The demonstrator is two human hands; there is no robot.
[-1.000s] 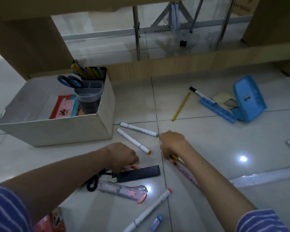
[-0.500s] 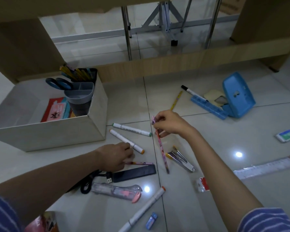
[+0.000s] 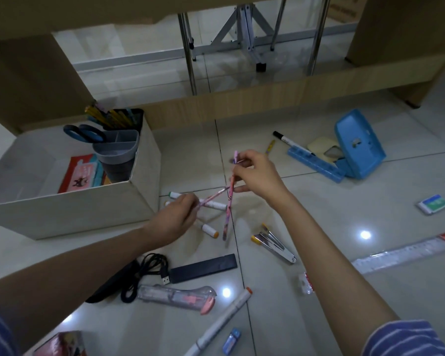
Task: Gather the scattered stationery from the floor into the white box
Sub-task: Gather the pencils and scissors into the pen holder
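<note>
The white box stands at the left with a grey pen cup, blue scissors and a red booklet inside. My right hand holds a pink patterned pencil by its top, hanging down above the floor. My left hand holds a second pink pencil, slanted up to the right and crossing the first. Two white markers lie on the tiles under my hands.
On the floor lie a metal clip, a black bar with a USB cable, a clear cutter, a long marker, a ruler, an eraser, a blue hole punch and a black-capped marker. A desk panel runs behind.
Both hands have risen off the floor. My left hand picked up the second pink pencil; my right hand lifted its pencil higher, and the two pencils now cross.
</note>
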